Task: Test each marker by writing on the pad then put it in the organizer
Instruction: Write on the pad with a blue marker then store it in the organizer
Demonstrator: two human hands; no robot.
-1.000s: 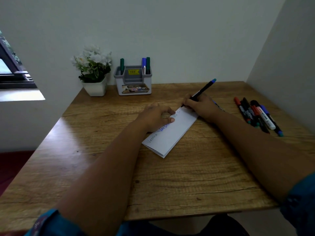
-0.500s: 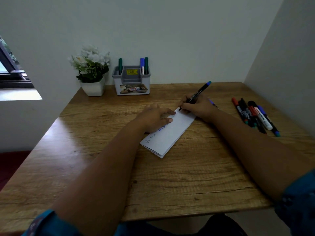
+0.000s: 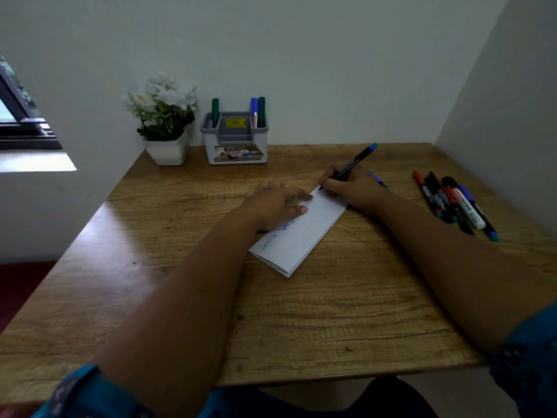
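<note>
A white pad (image 3: 301, 236) lies slanted in the middle of the wooden table (image 3: 331, 312), with writing along its left edge. My left hand (image 3: 275, 203) rests on the pad's upper left part, fingers lightly bent. My right hand (image 3: 352, 188) grips a black marker (image 3: 354, 161) with a blue end, its tip touching the pad's far corner. A blue cap (image 3: 380, 181) lies just right of that hand. Several loose markers (image 3: 452, 203) lie in a row at the right. The grey and white organizer (image 3: 235, 140) stands at the back with three markers upright in it.
A white pot of white flowers (image 3: 164, 122) stands left of the organizer against the back wall. A side wall runs close along the table's right edge. A window sill (image 3: 33, 161) lies beyond the table's left side.
The marker's tip has shifted slightly along the pad's far corner as my right hand writes. My left hand stays on the pad.
</note>
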